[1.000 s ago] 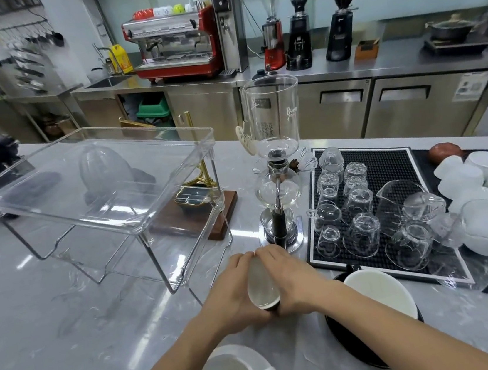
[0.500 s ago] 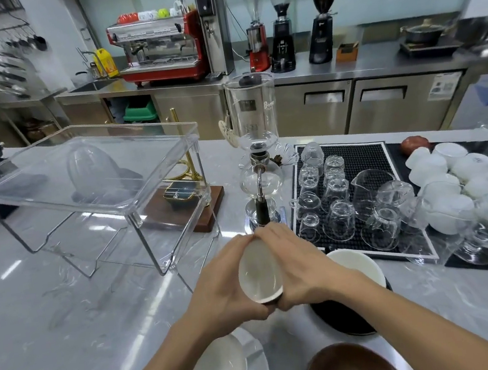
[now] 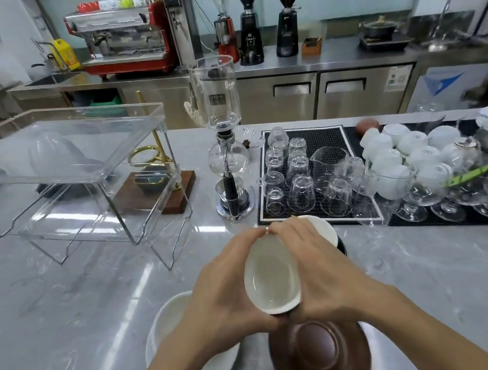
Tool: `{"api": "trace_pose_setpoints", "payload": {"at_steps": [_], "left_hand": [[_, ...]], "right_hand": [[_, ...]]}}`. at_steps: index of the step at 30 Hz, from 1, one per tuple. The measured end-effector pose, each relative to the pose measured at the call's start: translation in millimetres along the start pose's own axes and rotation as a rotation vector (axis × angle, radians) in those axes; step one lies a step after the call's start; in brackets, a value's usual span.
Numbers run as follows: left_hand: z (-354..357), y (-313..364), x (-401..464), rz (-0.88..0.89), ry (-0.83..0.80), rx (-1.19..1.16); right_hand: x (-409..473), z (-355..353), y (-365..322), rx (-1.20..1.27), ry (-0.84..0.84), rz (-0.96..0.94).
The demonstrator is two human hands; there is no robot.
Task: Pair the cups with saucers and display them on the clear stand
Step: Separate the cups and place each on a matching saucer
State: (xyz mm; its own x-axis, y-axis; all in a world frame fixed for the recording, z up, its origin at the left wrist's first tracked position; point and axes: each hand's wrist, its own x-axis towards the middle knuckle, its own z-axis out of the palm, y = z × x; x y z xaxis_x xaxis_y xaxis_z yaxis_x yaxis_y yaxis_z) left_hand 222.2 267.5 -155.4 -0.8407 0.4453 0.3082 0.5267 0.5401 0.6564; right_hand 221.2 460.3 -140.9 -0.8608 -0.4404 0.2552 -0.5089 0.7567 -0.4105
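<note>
I hold a cup (image 3: 271, 283), white inside and dark outside, above the counter with its mouth tilted toward me. My left hand (image 3: 225, 291) wraps its left side and my right hand (image 3: 318, 277) its right side, fingertips meeting over the far rim. A white saucer (image 3: 173, 319) lies below my left wrist. A brown saucer (image 3: 319, 357) sits under my right wrist. Another white-lined cup on a dark saucer (image 3: 327, 231) peeks out behind my right hand. The clear stand (image 3: 62, 164) stands at the left, with a pale domed shape showing through it.
A glass siphon brewer (image 3: 227, 162) stands mid-counter. A black mat (image 3: 311, 170) with several upturned glasses lies to its right. Several upturned white cups (image 3: 401, 153) and stemmed glasses (image 3: 441, 200) fill the far right. A wooden base with a brass stand (image 3: 160, 186) sits behind the clear stand.
Both hands have drawn the cup nearer to me and tipped its mouth up toward the camera. The view has dropped, so the brown saucer now shows in full.
</note>
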Motion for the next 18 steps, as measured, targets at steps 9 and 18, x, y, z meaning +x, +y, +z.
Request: {"api": "trace_pose_setpoints", "payload": {"at_steps": [9,18], "left_hand": [[44.8,16.6,-31.4,-0.073,-0.017,-0.243],[65.6,23.3,-61.1,-0.449,-0.012,-0.720]], "right_hand": [[-61.8,2.0,-1.5,0.003,-0.012,0.130],[-88.6,15.3,5.5,-0.041,0.030,0.212]]}}
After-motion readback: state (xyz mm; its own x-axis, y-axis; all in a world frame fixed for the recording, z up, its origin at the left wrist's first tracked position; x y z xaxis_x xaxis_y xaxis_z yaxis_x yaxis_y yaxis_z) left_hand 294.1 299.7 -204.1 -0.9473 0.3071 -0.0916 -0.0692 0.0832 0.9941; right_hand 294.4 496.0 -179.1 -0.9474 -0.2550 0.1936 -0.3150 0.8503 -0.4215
